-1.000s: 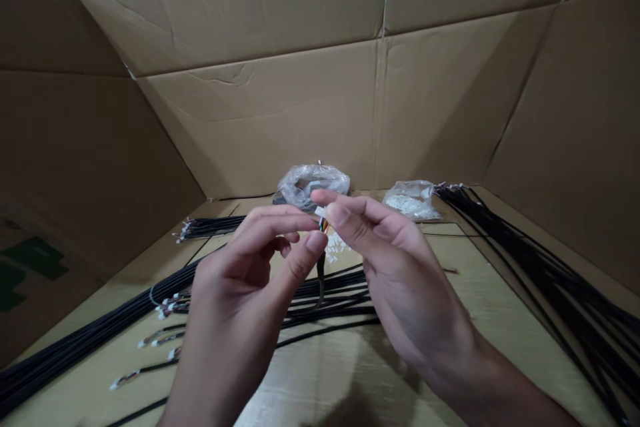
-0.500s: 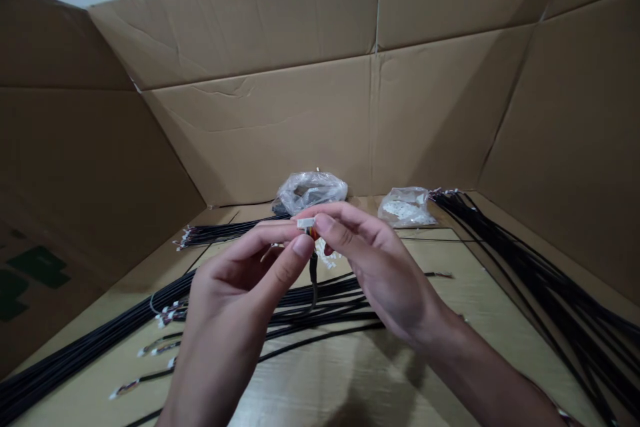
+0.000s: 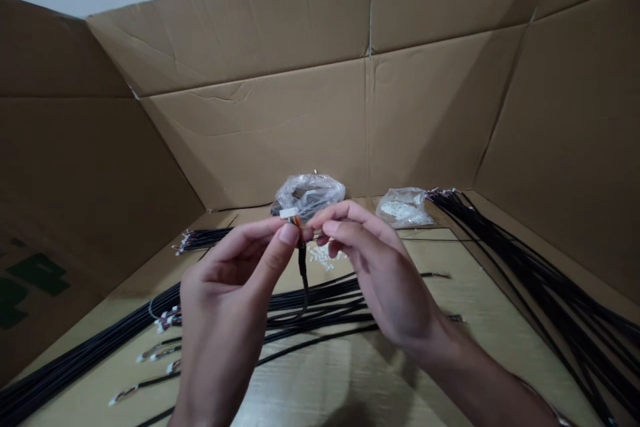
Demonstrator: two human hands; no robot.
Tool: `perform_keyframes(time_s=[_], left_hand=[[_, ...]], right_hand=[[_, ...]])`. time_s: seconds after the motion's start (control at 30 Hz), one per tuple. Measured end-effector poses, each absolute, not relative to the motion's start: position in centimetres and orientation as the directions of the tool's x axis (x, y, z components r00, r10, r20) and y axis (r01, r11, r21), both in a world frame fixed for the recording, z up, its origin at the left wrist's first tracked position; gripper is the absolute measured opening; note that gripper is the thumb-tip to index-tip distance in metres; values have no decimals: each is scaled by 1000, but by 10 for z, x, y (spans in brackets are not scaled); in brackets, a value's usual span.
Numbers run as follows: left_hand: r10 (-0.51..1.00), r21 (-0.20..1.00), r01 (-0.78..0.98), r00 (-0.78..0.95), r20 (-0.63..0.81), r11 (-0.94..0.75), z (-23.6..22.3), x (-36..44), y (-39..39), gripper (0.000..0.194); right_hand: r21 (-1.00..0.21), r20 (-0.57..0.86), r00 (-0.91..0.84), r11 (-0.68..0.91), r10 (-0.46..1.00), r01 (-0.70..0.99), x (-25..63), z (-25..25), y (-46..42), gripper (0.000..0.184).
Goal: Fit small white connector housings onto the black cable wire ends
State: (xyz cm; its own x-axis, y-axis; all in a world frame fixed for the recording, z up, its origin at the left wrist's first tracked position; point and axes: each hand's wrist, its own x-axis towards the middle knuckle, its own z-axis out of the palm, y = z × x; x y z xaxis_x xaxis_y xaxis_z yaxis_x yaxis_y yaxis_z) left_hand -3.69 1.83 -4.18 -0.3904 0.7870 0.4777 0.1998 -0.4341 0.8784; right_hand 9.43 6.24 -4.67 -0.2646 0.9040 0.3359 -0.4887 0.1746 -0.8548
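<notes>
My left hand [image 3: 227, 307] pinches the end of a black cable [image 3: 303, 277] just below its small white connector [image 3: 289, 213], where coloured wires show. The cable hangs down from my fingers to the pile below. My right hand [image 3: 377, 267] is raised beside it, thumb and fingertips pinched together close to the same coloured wires; whether they grip them I cannot make out. A scatter of small white connectors [image 3: 323, 257] lies on the surface just behind my hands.
Black cables lie in bundles at the left [image 3: 90, 347], the middle [image 3: 330, 303] and the right [image 3: 545, 273]. Two clear plastic bags [image 3: 307, 192] [image 3: 404, 207] rest at the back. Tall cardboard walls [image 3: 280, 127] enclose the surface on three sides.
The white connector has passed from my right fingertips to my left, and both hands have shifted slightly left and down. The view has tilted up a little.
</notes>
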Motion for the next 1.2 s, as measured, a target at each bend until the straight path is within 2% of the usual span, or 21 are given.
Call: perform_keyframes(time_s=[0.1, 0.23, 0.4, 0.53, 0.67, 0.87, 0.93, 1.07, 1.13, 1.2], left_hand=[[823, 889, 224, -341, 455, -398, -37, -35, 14, 13], [832, 889, 248, -324, 450, -385, -32, -36, 12, 16], [815, 861, 346, -322, 482, -373, -34, -38, 12, 10], [754, 806, 473, -365, 546, -355, -38, -32, 7, 8], [676, 736, 590, -396, 621, -331, -41, -27, 4, 7], [576, 481, 812, -231, 784, -329, -44, -29, 5, 8], [588, 510, 791, -246, 770, -337, -43, -30, 7, 7], [738, 737, 555, -293, 607, -386, -36, -32, 12, 8], [795, 782, 491, -254, 551, -385, -32, -36, 13, 8], [831, 779, 499, -187, 524, -380, -29, -40, 14, 8]], right_hand=[[-869, 441, -245, 343, 863, -358, 101, -40, 59, 7], [-809, 584, -176, 550, 793, -205, 101, -39, 58, 3], [-745, 666, -109, 652, 738, -139, 99, -46, 61, 15], [-643, 766, 5, 764, 643, 50, 96, -47, 56, 17], [-559, 828, 55, 817, 557, 143, 91, -50, 51, 17], [-552, 830, 46, 804, 557, 220, 87, -54, 52, 12], [-603, 794, 38, 776, 607, 184, 87, -54, 52, 12], [-781, 620, -115, 625, 777, 14, 98, -45, 56, 14], [-800, 577, -244, 600, 780, 26, 108, -40, 61, 15], [-760, 590, -353, 647, 726, 61, 118, -35, 67, 19]])
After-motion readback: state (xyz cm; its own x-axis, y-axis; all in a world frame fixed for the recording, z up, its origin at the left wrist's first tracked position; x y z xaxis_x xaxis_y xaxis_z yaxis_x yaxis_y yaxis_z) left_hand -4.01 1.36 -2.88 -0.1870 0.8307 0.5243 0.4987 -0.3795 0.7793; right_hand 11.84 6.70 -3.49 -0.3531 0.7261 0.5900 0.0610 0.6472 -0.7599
